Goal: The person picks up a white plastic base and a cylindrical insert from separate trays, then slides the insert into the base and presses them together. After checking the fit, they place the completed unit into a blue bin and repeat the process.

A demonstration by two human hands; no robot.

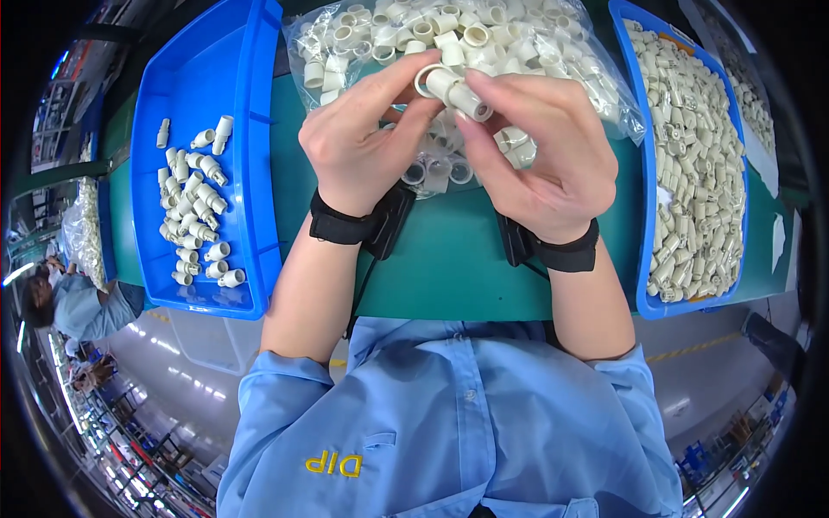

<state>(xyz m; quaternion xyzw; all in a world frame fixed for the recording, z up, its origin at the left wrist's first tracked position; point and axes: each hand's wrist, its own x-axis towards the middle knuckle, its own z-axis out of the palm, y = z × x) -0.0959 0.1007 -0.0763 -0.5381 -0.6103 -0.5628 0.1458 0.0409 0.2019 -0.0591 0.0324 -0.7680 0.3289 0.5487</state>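
Above the table, my two hands meet at chest height. My left hand (367, 142) is closed, thumb and forefinger pinching a wide cream plastic collar (418, 84). Between the thumb and forefinger of my right hand (553, 155) is a stepped cream plastic fitting (471, 103), its narrow hollow end pointing toward me. The fitting's wider end sits at the collar; I cannot tell how far inside it goes. Behind and below my hands lies a clear plastic bag (609, 99) filled with short cream plastic sleeves (475, 34).
At left, a blue bin (194, 86) holds a pile of stepped cream fittings (194, 194). Another blue bin (643, 259) at right is heaped with narrower cream pieces (695, 164). Both stand on a green table mat (432, 276). A person (86, 302) sits far left.
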